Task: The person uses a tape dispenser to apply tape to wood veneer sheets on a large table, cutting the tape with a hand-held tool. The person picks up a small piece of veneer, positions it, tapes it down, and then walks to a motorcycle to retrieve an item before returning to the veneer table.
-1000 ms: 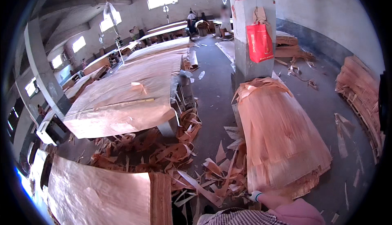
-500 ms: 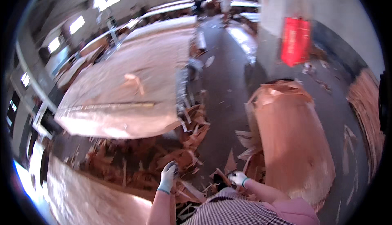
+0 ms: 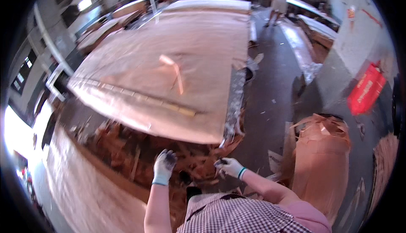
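Observation:
My left hand (image 3: 163, 166), in a grey glove, is raised with its fingers spread and holds nothing. It hovers over a heap of broken veneer scraps (image 3: 127, 148) on the floor. My right hand (image 3: 227, 167), gloved too, is curled near the front edge of the big veneer sheet (image 3: 169, 64) that lies on a long table; the blur hides whether it pinches anything. A thin wooden strip (image 3: 177, 77) rests on the sheet.
A stack of veneer sheets (image 3: 321, 165) stands at my right on the dark floor. Another veneer sheet (image 3: 80, 190) lies at the lower left. A red bag (image 3: 366, 89) hangs on a pillar. A person (image 3: 279, 0) stands far back by more tables.
The view has swung left and closer to the big table. Both my hands have risen into view in front of me, toward the table's front edge.

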Demonstrator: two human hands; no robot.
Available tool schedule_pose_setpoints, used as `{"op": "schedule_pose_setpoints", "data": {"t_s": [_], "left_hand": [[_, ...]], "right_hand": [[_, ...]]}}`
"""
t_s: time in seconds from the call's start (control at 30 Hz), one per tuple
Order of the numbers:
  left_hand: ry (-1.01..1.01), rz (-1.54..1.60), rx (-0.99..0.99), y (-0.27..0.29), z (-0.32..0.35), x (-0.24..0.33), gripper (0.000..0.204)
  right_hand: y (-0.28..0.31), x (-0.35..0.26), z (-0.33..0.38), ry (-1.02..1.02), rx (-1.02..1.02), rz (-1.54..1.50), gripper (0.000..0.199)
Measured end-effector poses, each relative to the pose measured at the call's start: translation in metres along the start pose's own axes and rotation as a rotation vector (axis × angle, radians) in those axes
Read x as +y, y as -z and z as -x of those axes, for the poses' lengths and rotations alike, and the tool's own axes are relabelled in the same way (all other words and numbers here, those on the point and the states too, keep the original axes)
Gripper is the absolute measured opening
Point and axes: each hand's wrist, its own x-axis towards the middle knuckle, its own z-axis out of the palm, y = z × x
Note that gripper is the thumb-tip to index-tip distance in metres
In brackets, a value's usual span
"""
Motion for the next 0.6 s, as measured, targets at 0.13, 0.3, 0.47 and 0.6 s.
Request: {"op": "schedule_pose_setpoints", "data": {"t_s": [0.13,0.3,0.47,0.6], "left_hand": [[-0.132,-0.338,0.164,-0.012,-0.121,0.059,0.032],[-0.333,-0.955,-0.017,-0.026,-0.281,0.134,0.025],[-0.669,-1.552,-0.028,-0.048,-0.414,0.204,0.031],[-0.604,-2.278,0.263,-0.058,-0.477,0.234,0.061]], "right_hand": [[-0.007,-0.055,-0.066,0.088,0.006,0.055,0.021],[-0.020,-0.157,-0.161,0.344,0.323,0.348,0.025],[-0.032,-0.250,-0.266,0.175,0.538,0.475,0.028],[-0.026,-0.287,-0.367,0.436,0.558,0.397,0.042]]}}
